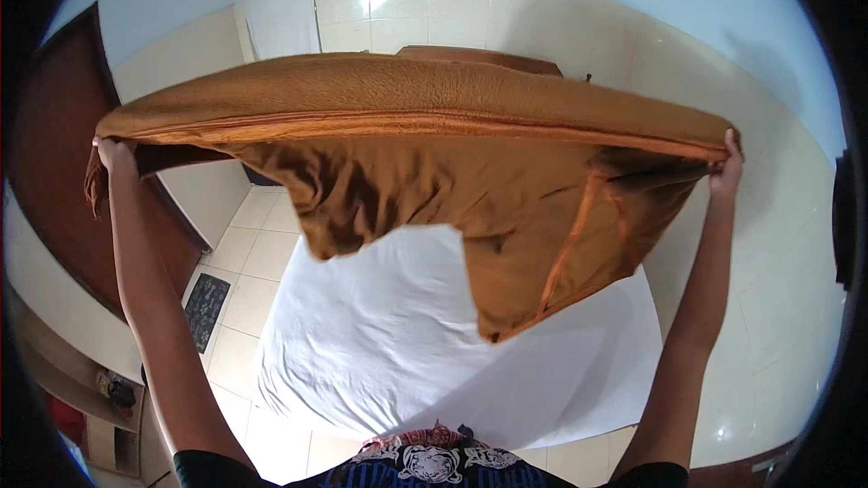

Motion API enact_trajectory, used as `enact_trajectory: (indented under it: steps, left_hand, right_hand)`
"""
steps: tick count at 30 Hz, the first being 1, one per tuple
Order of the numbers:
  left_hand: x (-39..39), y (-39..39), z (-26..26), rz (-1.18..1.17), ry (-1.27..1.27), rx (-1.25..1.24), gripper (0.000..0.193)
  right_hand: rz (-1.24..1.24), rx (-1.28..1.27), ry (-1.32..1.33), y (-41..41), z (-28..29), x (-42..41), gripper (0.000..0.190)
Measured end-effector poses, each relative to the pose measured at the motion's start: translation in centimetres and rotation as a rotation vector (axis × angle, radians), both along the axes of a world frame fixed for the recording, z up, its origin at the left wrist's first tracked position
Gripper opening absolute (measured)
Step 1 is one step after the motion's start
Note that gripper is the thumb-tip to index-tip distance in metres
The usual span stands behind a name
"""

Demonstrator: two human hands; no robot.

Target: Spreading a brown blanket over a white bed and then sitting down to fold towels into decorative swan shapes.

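Note:
A large brown blanket with orange-stitched edges is stretched out in front of me at raised-arm height. At its far left end my left hand grips the edge, with a bit of fringed or bunched cloth hanging below. My right hand pinches the right end. The blanket's lower part hangs in folds, and one corner dips low over the bed. Under it lies a bed with a white sheet, wrinkled on the left side. The blanket hides the bed's far end.
Behind the blanket shows the top of a brown wooden headboard. A dark brown door is at left, near a patterned grey floor mat on the tiled floor. Tiled wall runs along the right. Open shelving stands at lower left.

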State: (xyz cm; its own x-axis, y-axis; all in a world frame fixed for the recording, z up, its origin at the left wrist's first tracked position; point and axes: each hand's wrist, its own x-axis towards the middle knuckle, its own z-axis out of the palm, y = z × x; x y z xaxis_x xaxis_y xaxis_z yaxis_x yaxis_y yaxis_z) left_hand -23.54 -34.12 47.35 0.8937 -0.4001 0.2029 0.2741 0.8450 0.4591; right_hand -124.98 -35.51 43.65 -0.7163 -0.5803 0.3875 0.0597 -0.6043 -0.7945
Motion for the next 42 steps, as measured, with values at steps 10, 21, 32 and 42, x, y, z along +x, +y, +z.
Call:
enact_trajectory:
  steps: [10,21,32,42]
  left_hand:
    - [5.2,13.4,-23.6,0.140,0.048,0.247,0.047]
    - [3.3,38.2,-58.9,-0.155,0.280,0.824,0.047]
    - [-42.5,32.6,-57.3,-1.043,-1.597,0.803,0.066]
    - [-64.5,33.5,-46.9,-1.089,-2.006,0.686,0.039]
  right_hand:
    - [0.270,-0.131,-0.280,15.9,-7.9,-0.1,0.030]
    - [0.085,0.366,-0.619,37.7,-40.8,13.0,0.050]
    - [0.357,0.421,-0.791,37.3,-49.8,28.6,0.038]
    - [0.219,0.300,-0.792,38.8,-46.4,24.3,0.039]
